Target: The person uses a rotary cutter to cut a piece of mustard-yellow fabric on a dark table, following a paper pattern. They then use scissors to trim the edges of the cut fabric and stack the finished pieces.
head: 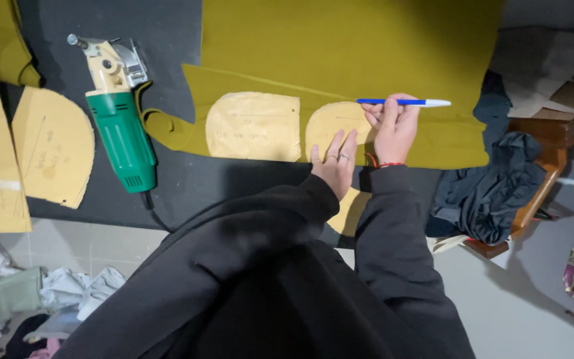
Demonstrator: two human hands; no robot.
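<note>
Two card patterns lie side by side on the olive cloth point(367, 46) in the middle of the frame: the left hand point(335, 163) presses flat, fingers spread, on the right pattern point(330, 126), while the left pattern point(254, 126) lies untouched just beside it. The right hand point(393, 126) has its fingers closed around a blue pen point(400, 102) lying level above the right pattern's upper edge. At upper left a green cutter point(117, 126) rests on the dark table point(167, 33), with a third pattern point(51, 146) left of it.

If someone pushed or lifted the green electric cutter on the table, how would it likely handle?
The green electric cutter probably feels heavy for its size, given its bulky motor body. It lies on its side, so it may rock. Its trailing cord could drag.
</note>
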